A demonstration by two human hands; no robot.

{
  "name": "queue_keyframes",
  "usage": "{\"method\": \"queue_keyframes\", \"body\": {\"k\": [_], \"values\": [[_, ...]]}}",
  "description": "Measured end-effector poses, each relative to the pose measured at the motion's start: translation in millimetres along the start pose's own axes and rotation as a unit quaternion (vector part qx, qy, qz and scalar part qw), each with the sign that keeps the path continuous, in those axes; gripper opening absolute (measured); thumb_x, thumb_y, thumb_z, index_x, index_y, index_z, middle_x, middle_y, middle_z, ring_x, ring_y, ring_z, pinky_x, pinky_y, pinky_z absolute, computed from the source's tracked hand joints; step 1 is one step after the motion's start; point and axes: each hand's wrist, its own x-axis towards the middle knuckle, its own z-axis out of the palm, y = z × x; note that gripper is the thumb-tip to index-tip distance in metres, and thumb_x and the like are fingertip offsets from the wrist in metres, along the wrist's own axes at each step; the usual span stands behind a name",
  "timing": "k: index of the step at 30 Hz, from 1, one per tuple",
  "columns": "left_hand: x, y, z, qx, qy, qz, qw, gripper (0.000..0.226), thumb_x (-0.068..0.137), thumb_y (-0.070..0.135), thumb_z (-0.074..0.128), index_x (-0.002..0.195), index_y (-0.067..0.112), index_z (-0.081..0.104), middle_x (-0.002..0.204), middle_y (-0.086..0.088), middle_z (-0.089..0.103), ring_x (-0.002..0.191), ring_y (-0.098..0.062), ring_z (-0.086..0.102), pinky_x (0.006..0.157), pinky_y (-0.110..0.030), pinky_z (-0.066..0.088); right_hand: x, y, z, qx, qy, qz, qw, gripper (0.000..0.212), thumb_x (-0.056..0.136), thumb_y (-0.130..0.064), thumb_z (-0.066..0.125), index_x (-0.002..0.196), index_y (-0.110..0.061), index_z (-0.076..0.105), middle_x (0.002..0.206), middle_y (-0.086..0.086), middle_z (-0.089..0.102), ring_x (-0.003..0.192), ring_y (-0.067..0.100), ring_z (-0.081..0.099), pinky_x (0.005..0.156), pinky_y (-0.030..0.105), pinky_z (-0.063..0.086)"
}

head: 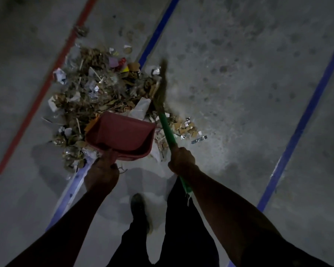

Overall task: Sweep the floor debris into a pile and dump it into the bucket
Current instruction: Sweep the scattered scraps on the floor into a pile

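Most of the debris (96, 89) already lies heaped on the floor; left hand (102, 174) grips the empty dustpan (121, 135), right hand (181, 158) grips the broom (166, 128), with no bucket in view.

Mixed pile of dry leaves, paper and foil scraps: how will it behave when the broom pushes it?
The debris pile looks loose and light, so it probably scatters rather than sliding whole. Foil bits already lie apart. Crumpled paper may roll.
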Motion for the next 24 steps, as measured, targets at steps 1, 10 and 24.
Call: {"method": "queue_keyframes", "body": {"k": [1,10,24], "values": [[-0.4,-4.1,-1.3,-0.004,-0.013,0.015,1.000,0.056,0.086,0.026,0.045,0.141,0.017,0.047,0.134,-0.015,0.055,0.115,-0.037,0.056,0.090,-0.043,0.045,-6.6,3.3,-1.0,-0.012,0.008,0.000,1.000,0.047,0.089,-0.017,0.062,0.132,-0.005,0.047,0.113,0.012,0.060,0.097,0.027,0.065,0.082,0.038,0.058],[-3.0,-2.4,-6.0,-0.033,-0.032,-0.035,0.998,0.060,0.091,0.015,0.053,0.148,0.025,0.035,0.132,-0.017,0.055,0.118,-0.039,0.053,0.093,-0.045,0.043,-78.8,59.8,-11.3,0.105,0.088,0.090,0.986,0.066,0.088,-0.015,0.061,0.148,-0.019,0.033,0.117,0.014,0.062,0.097,0.029,0.063,0.070,0.031,0.051],[-20.4,-21.9,6.2,-0.099,0.023,-0.096,0.990,0.058,0.091,0.014,0.054,0.145,0.031,0.040,0.135,-0.011,0.055,0.120,-0.038,0.051,0.095,-0.045,0.042,-10.8,-24.0,-12.1,0.028,0.023,0.020,0.999,0.041,0.086,-0.014,0.065,0.126,-0.009,0.055,0.118,0.012,0.063,0.108,0.029,0.062,0.078,0.030,0.051]]}}
